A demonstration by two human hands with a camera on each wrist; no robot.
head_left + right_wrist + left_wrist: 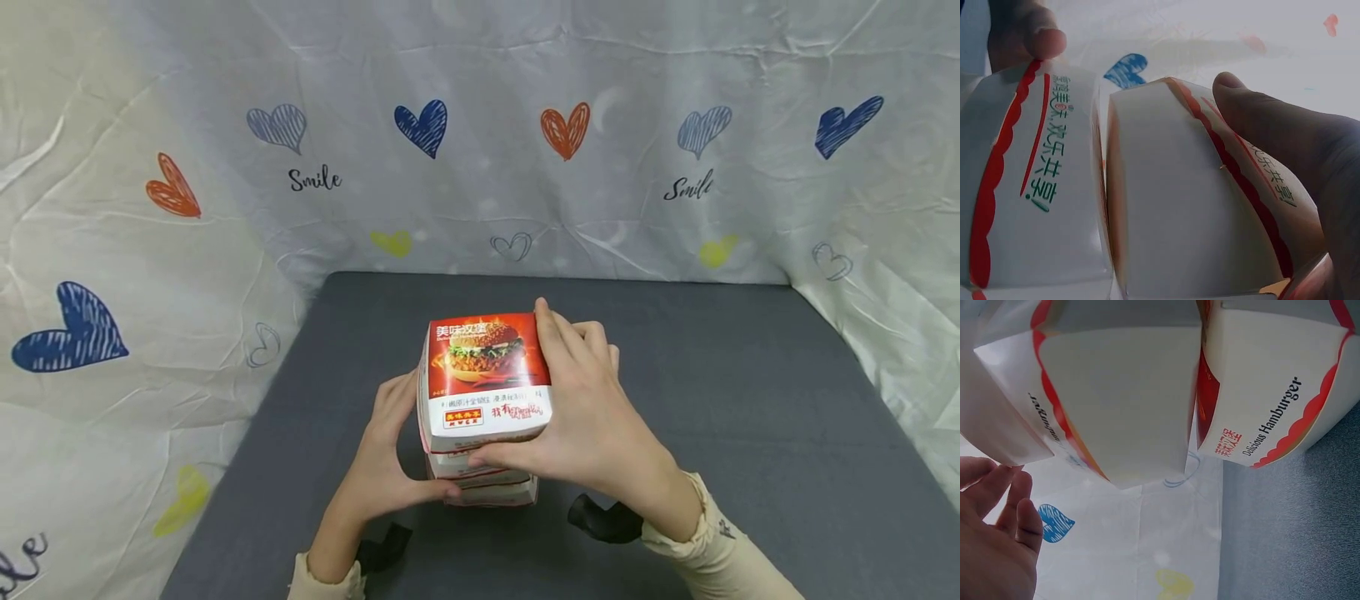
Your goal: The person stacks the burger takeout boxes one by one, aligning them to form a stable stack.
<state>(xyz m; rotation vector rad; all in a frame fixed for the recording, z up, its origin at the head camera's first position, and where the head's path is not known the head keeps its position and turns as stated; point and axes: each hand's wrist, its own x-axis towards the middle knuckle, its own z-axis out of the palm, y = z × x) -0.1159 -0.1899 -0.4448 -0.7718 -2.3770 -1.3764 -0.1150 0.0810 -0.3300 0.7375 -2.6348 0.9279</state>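
A red and white hamburger box [487, 375] with a burger picture on its lid lies tilted over a second hamburger box [495, 493]. My right hand [588, 408] grips the upper box, thumb on its near side and fingers along its right. From the left, my left hand [378, 458] has its thumb on the lower box and its fingers beside the upper one. In the left wrist view, left fingertips [1013, 481] touch the upper box [1116, 400]; a narrow wedge of gap parts it from the lower box [1279, 381]. The right wrist view shows the right thumb [1232, 87] against the upper box.
A dark grey table [712, 383] spreads under the boxes. Behind and to the left hangs a pale curtain [480, 192] printed with hearts. Black straps [603, 518] show below both wrists. Cream sleeves [723, 542] cover the forearms.
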